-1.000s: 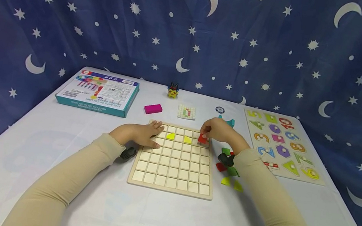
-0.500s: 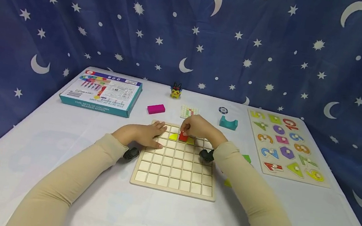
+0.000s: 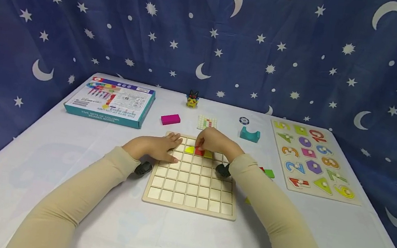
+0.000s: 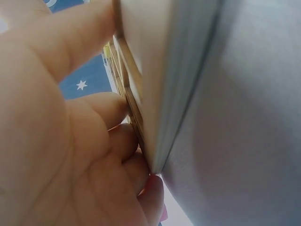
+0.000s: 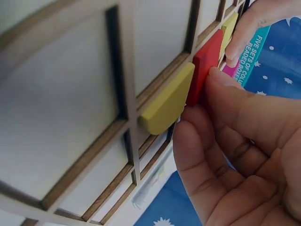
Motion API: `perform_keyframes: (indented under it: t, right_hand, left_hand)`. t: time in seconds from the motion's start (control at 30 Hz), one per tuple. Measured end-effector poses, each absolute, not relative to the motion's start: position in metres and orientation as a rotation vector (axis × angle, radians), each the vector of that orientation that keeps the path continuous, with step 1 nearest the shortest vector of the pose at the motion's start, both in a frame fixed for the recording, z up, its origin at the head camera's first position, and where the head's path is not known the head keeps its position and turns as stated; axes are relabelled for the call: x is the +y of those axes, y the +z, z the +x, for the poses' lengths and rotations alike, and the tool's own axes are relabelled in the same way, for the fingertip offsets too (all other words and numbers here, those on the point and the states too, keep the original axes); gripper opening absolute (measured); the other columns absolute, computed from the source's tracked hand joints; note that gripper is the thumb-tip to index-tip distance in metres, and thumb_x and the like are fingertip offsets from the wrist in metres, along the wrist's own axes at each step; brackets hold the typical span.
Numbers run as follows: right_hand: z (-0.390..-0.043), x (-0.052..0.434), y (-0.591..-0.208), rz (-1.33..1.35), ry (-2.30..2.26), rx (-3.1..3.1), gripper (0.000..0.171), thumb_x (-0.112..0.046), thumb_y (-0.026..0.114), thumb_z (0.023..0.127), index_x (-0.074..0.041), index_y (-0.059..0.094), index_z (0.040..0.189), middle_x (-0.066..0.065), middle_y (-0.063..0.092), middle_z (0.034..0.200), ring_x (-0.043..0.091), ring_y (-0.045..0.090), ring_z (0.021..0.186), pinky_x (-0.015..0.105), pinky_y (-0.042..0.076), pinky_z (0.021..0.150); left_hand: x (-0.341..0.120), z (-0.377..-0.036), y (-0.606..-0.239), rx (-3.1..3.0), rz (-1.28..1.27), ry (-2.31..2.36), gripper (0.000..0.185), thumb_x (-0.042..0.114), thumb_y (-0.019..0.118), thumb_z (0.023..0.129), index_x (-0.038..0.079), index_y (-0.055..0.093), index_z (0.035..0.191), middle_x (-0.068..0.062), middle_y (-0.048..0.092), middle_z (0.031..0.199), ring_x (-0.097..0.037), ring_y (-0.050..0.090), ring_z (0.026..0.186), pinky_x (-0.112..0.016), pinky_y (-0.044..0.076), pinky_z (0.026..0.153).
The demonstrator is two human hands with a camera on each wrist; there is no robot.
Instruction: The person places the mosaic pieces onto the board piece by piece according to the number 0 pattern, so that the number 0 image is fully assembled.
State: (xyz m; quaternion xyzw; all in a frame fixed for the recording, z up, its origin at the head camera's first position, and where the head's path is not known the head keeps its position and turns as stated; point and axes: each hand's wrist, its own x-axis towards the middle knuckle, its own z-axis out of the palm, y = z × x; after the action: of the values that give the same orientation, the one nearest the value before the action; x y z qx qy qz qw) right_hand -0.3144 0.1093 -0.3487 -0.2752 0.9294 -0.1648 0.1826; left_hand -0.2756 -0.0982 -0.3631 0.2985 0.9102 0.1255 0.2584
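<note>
A wooden grid board [image 3: 193, 181] lies on the white table. My left hand [image 3: 158, 147] rests with spread fingers on its far left corner; in the left wrist view those fingers [image 4: 120, 110] touch the board's edge. With thumb and fingertips, my right hand [image 3: 215, 140] pinches a red square tile [image 5: 207, 63] at a cell in an upper row. A yellow tile with a rounded corner [image 5: 169, 103] sits in the cell to its right, and another yellow tile [image 3: 189, 150] to its left. The right hand partly covers the red tile in the head view.
Loose green tiles [image 3: 269, 173] and other pieces lie right of the board, partly under the right sleeve. Behind the board are a small pattern card [image 3: 207, 122], a magenta block [image 3: 170, 119] and a teal stand [image 3: 250, 135]. A number puzzle [image 3: 314, 163] lies right, a box [image 3: 110, 101] left.
My right hand has carried the red tile leftward from the board's right side to the cell between the two yellow tiles, then lowered it. My left hand has stayed on the board.
</note>
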Motion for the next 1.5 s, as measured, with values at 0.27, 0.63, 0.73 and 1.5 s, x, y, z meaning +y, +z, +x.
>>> perform_keyframes:
  t: [0.27, 0.63, 0.73, 1.5]
  right_hand:
    - [-0.310, 0.121, -0.341, -0.784, -0.441, 2.639, 0.020, -0.008, 0.064, 0.086, -0.008, 0.071, 0.104, 0.004, 0.069, 0.098, 0.016, 0.061, 0.089, 0.029, 0.051, 0.080]
    - [-0.287, 0.193, -0.335, -0.693, -0.502, 2.656, 0.020, -0.006, 0.068, 0.081, -0.004, 0.071, 0.101, 0.004, 0.069, 0.093, 0.013, 0.060, 0.080, 0.026, 0.051, 0.071]
    - [-0.279, 0.214, -0.340, -0.683, -0.515, 2.671, 0.017, -0.006, 0.069, 0.081, -0.005, 0.071, 0.098, 0.004, 0.069, 0.089, 0.012, 0.060, 0.077, 0.026, 0.051, 0.071]
    - [-0.271, 0.280, -0.353, -0.332, -0.580, 2.684, 0.023, 0.002, 0.069, 0.077, -0.004, 0.068, 0.099, 0.007, 0.062, 0.086, 0.020, 0.051, 0.079, 0.028, 0.050, 0.072]
  left_hand:
    - [-0.098, -0.276, -0.363, 2.464, 0.823, 0.343, 0.079, 0.041, 0.050, 0.093, 0.001, 0.009, 0.147, -0.018, -0.005, 0.154, -0.035, -0.010, 0.141, -0.051, 0.004, 0.113]
    - [-0.099, -0.276, -0.362, 2.457, 0.833, 0.354, 0.079, 0.039, 0.050, 0.093, -0.001, 0.008, 0.147, -0.019, -0.006, 0.154, -0.037, -0.010, 0.140, -0.052, 0.003, 0.113]
    - [-0.098, -0.276, -0.362, 2.457, 0.834, 0.364, 0.079, 0.039, 0.050, 0.093, -0.001, 0.008, 0.147, -0.019, -0.005, 0.154, -0.036, -0.010, 0.140, -0.051, 0.003, 0.113]
    - [-0.098, -0.275, -0.363, 2.460, 0.843, 0.361, 0.079, 0.039, 0.050, 0.093, -0.001, 0.007, 0.147, -0.019, -0.005, 0.153, -0.037, -0.010, 0.140, -0.052, 0.004, 0.113]
